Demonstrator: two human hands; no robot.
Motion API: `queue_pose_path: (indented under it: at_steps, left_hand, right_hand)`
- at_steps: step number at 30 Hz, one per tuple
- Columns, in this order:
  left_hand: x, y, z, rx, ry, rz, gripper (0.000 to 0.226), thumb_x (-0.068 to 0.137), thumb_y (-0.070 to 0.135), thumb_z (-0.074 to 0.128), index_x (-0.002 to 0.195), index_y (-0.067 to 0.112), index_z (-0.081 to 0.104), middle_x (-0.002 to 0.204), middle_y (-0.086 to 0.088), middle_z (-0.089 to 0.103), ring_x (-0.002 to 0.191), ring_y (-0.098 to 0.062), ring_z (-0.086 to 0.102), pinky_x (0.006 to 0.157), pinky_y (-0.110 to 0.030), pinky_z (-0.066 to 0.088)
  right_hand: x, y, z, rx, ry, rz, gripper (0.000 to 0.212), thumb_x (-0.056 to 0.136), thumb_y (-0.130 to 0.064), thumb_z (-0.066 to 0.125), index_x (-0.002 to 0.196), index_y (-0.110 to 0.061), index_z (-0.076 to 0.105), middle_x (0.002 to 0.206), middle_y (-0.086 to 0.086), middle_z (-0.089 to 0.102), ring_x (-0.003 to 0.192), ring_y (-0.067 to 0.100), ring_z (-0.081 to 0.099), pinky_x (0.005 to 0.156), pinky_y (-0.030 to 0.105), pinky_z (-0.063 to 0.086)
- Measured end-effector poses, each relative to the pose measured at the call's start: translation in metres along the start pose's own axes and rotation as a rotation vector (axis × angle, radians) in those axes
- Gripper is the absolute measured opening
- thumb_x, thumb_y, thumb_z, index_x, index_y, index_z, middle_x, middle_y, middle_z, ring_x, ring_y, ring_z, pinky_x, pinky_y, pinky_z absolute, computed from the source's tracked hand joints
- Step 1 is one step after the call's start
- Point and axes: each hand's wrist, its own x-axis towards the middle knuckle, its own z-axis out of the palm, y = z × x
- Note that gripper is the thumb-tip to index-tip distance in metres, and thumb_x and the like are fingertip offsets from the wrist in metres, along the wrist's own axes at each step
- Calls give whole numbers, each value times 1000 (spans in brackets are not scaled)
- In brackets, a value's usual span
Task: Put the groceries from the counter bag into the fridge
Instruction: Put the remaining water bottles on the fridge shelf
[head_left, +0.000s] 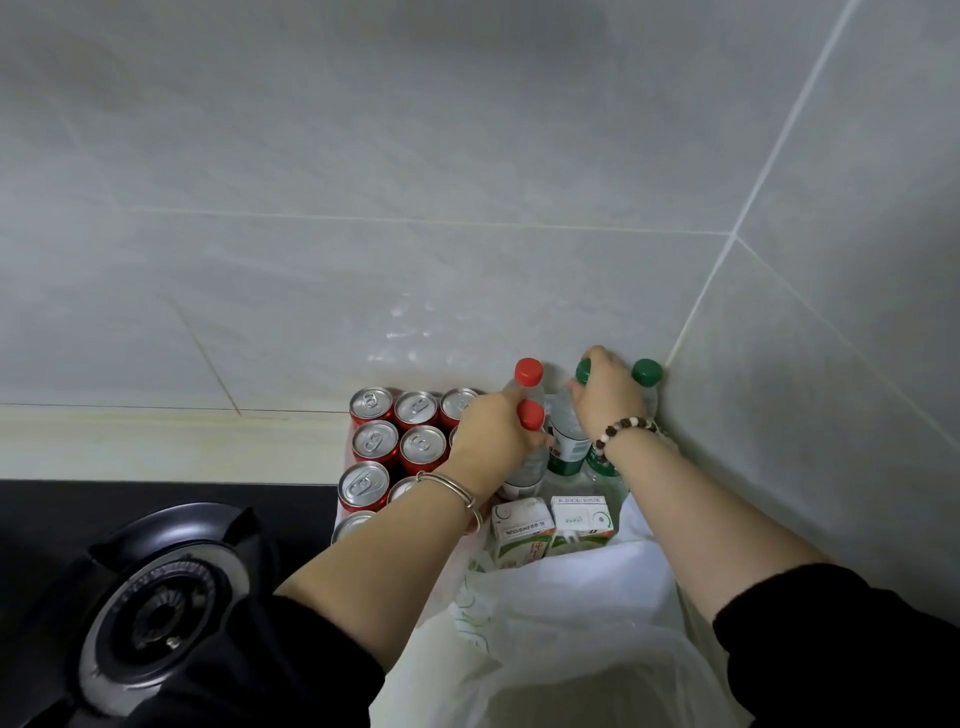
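Observation:
A white plastic bag (571, 623) stands open on the counter in the corner. Two clear bottles with red caps (529, 371) stand in it, and my left hand (493, 431) grips their necks. Beside them stand two bottles with green caps (647, 372) and green labels; my right hand (605, 397) curls round their tops. Two small white and green drink cartons (550, 525) stand in front of the bottles. Several red cans (395, 441) with silver tops sit to the left of the bottles.
A black gas hob (156, 613) with a round burner fills the lower left. Grey tiled walls (467, 208) meet in a corner right behind the bottles. A pale counter strip (156, 447) runs along the back wall.

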Motion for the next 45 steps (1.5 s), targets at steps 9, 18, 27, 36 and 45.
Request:
queue_pose_path:
  at_steps: [9,18,27,36,45]
  left_hand:
    - [-26,6,-11,-82,212,-34,23,74,22,74,86,5,64,76,-6,65,72,-22,57,62,-27,41]
    - [-67,24,-65,-269,421,-21,20,70,26,79,79,15,65,69,0,65,59,-15,61,57,-30,53]
    - [-152,43,-129,-360,587,-17,18,74,21,78,85,12,67,75,-1,68,50,0,58,54,-25,54]
    - [-279,23,-195,-160,778,-98,21,73,28,76,86,15,67,77,4,67,73,-14,63,67,-27,53]
    - [-500,-12,-246,128,876,-321,21,75,32,74,82,16,63,71,7,61,67,-8,55,59,-15,42]
  right_hand:
    - [-39,-3,-7,192,208,48,23,89,-6,54,112,-3,55,114,13,55,90,31,59,70,32,46]
    - [-79,-45,-72,289,413,-8,26,85,-7,60,111,-10,58,116,7,55,94,29,59,68,26,38]
    - [-157,-115,-112,333,488,-217,29,82,-9,62,110,-13,59,115,4,56,91,27,59,66,23,29]
    - [-270,-188,-118,377,356,-474,26,81,-10,65,106,-12,59,111,5,57,92,27,59,69,25,32]
    - [-448,-271,-92,454,-27,-847,23,82,-10,64,103,-11,57,107,2,57,86,21,57,69,23,34]
